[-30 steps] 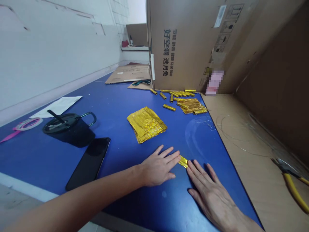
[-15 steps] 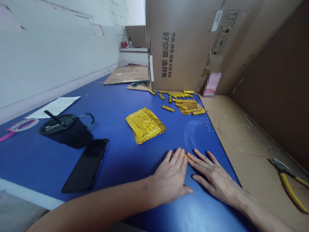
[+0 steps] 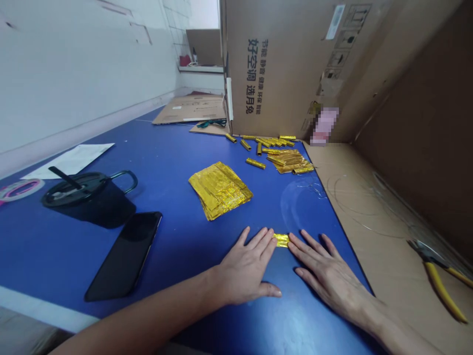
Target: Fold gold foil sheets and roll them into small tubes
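My left hand (image 3: 247,268) and my right hand (image 3: 325,273) lie flat on the blue table (image 3: 177,162), fingers stretched forward. Between the fingertips of both hands sits a small rolled piece of gold foil (image 3: 281,240), touched from each side. A stack of flat gold foil sheets (image 3: 219,189) lies just beyond my left hand. Farther back, several finished gold foil rolls (image 3: 284,155) lie in a loose pile by the big cardboard box (image 3: 281,64).
A black phone (image 3: 123,255) and a black lidded mug (image 3: 86,197) are at the left. A pink tape roll (image 3: 18,189) and white paper (image 3: 70,161) lie beyond. Yellow-handled pliers (image 3: 439,281) and thin wire (image 3: 354,197) rest on the cardboard at right.
Both hands have slid back and forth over the gold foil roll, first covering it almost fully, now drawn back so that it shows between the fingertips.
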A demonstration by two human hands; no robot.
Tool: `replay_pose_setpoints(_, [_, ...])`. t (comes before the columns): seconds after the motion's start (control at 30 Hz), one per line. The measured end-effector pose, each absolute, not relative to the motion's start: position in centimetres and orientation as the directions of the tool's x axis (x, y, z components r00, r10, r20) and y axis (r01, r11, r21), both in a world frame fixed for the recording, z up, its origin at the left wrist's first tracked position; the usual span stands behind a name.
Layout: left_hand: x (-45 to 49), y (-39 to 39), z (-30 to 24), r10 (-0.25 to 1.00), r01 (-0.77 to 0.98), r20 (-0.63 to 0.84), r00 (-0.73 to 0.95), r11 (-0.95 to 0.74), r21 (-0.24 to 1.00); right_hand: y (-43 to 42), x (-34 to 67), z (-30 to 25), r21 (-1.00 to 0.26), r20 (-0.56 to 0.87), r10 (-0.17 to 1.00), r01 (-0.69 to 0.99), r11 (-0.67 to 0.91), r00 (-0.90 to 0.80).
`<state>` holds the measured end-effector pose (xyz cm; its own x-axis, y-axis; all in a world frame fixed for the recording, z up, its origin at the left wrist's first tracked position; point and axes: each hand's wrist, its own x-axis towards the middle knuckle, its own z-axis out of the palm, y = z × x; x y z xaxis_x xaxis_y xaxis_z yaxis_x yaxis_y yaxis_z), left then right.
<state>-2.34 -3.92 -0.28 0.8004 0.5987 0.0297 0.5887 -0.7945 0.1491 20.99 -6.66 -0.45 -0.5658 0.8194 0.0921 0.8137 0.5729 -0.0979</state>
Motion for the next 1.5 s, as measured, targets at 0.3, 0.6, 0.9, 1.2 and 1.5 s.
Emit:
replay_pose_setpoints(0.3, [-2.3,-4.1,-0.1,0.599,0.586,0.035,0.800,-0.792,0.169,-7.1,15.4,1.1,-0.011,0.111,0.842,0.847,0.532,-0.527])
replay_pose_setpoints(0.6, [-2.3,-4.1,-0.4,0.607,0.591,0.046,0.793,-0.785,0.185,-7.4,18.4,-0.8,0.033,0.111,0.839,0.846,0.532,-0.532])
replay_pose_setpoints(0.9, [-3.2,-2.3,-0.3,0.572,0.560,0.006,0.820,-0.805,0.196,-7.9,18.7,-1.3,0.103,0.136,0.882,0.892,0.440,-0.451])
replay_pose_setpoints(1.2, [-3.2,-0.1,0.5,0.559,0.556,-0.034,0.828,-0.812,0.179,-7.8,18.7,-1.3,0.091,0.112,0.869,0.876,0.473,-0.481])
replay_pose_setpoints(1.5, [1.7,-3.2,0.9,0.497,0.477,0.011,0.868,-0.837,0.268,-7.8,18.8,-1.7,0.074,0.124,0.861,0.870,0.488,-0.494])
